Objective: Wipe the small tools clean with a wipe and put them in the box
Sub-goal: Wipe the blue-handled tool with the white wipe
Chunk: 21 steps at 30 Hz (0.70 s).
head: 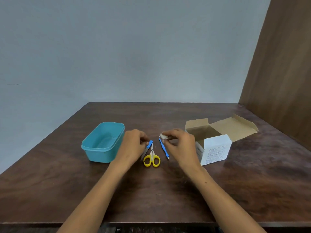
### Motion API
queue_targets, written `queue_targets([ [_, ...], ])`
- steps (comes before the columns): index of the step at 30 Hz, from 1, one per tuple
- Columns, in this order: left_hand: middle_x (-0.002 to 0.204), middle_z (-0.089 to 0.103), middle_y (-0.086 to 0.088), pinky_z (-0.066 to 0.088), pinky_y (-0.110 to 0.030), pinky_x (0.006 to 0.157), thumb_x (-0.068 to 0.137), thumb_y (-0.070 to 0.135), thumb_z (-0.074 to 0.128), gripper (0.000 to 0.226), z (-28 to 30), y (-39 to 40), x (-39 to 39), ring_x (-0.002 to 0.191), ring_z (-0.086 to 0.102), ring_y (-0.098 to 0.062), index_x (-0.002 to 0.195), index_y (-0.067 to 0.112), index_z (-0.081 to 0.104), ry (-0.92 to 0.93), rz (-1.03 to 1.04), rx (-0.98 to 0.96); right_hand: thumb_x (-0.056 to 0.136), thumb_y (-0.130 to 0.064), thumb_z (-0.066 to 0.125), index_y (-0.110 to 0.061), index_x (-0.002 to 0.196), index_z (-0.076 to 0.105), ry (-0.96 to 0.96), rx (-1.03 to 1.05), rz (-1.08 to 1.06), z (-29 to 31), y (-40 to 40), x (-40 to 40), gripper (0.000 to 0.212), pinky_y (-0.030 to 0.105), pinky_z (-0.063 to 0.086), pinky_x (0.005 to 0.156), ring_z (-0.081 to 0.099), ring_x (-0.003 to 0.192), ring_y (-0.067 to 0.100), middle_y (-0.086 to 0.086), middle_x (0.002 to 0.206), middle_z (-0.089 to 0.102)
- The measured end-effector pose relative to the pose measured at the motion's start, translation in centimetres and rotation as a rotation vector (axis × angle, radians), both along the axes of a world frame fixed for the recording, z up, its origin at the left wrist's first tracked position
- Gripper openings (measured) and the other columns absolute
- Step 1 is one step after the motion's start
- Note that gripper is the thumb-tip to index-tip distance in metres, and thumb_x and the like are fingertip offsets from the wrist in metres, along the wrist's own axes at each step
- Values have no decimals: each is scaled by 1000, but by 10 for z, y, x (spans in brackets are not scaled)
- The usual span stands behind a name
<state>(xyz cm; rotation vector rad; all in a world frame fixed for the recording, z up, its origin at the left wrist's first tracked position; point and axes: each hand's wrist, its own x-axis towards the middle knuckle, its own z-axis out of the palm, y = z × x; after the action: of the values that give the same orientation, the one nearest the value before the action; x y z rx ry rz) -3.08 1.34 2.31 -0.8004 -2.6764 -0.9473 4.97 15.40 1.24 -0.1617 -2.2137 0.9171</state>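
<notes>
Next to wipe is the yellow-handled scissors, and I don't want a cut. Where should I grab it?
Grip the yellow-handled scissors by the finger loops, coming from the near side. It lies flat and closed, loops toward you, blades pointing away beside the left hand.

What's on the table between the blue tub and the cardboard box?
In the head view, between the blue tub and cardboard box lie yellow scissors, a blue-handled tool and another blue-tipped tool, with both hands there.
</notes>
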Motion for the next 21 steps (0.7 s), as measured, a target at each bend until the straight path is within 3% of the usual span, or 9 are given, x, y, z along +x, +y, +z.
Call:
queue_targets([
  [4, 89, 72, -3, 49, -26, 68, 84, 15, 67, 11, -9, -2, 1, 75, 60, -11, 92, 15, 75, -2, -54, -63, 79, -11, 74, -15, 85, 75, -1, -67, 29, -2, -1, -1, 7, 23, 55, 72, 64, 73, 5, -2, 86, 72],
  [6, 84, 68, 1, 45, -22, 65, 83, 21, 71, 12, -10, -2, 3, 71, 56, -8, 92, 15, 75, 2, -63, -82, 80, -15, 73, -18, 83, 74, -27, -53, 10, -3, -1, -2, 4, 29, 56, 71, 66, 74, 5, -5, 83, 73],
  [8, 78, 61, 2, 38, -19, 61, 81, 26, 73, 16, -10, 0, 4, 68, 52, -8, 92, 14, 75, 7, -52, -87, 81, -21, 72, -21, 83, 74, -36, -46, -17, -3, 0, -1, 3, 30, 57, 71, 66, 74, 4, -8, 81, 73],
  [11, 88, 68, -4, 36, -18, 64, 83, 23, 71, 17, -11, 2, 4, 70, 54, -11, 96, 13, 75, 16, -35, -106, 83, -23, 69, -22, 84, 74, -42, -49, -44, -1, -1, 0, 6, 27, 56, 72, 65, 75, 3, -10, 81, 73],
  [15, 91, 72, -8, 43, -20, 68, 83, 14, 70, 17, -13, 5, 3, 81, 64, -17, 99, 10, 74, 32, -2, -98, 83, -18, 68, -20, 82, 73, -53, -45, -42, 1, -2, 1, 6, 24, 55, 72, 64, 74, 2, -9, 80, 72],
  [18, 89, 69, -7, 54, -29, 74, 81, 11, 71, 17, -12, 8, 5, 82, 63, -17, 98, 7, 68, 53, 46, -91, 81, -15, 70, -21, 79, 72, -65, -47, -37, -2, -1, 0, 7, 27, 56, 72, 64, 76, 3, -10, 81, 72],
  [21, 88, 68, -9, 55, -34, 73, 83, 9, 64, 15, -9, 11, 10, 81, 62, -18, 97, 5, 64, 110, 34, -112, 78, -15, 73, -25, 76, 70, -66, -54, -36, -4, -1, -1, 11, 27, 57, 71, 64, 75, 1, -12, 79, 71],
])
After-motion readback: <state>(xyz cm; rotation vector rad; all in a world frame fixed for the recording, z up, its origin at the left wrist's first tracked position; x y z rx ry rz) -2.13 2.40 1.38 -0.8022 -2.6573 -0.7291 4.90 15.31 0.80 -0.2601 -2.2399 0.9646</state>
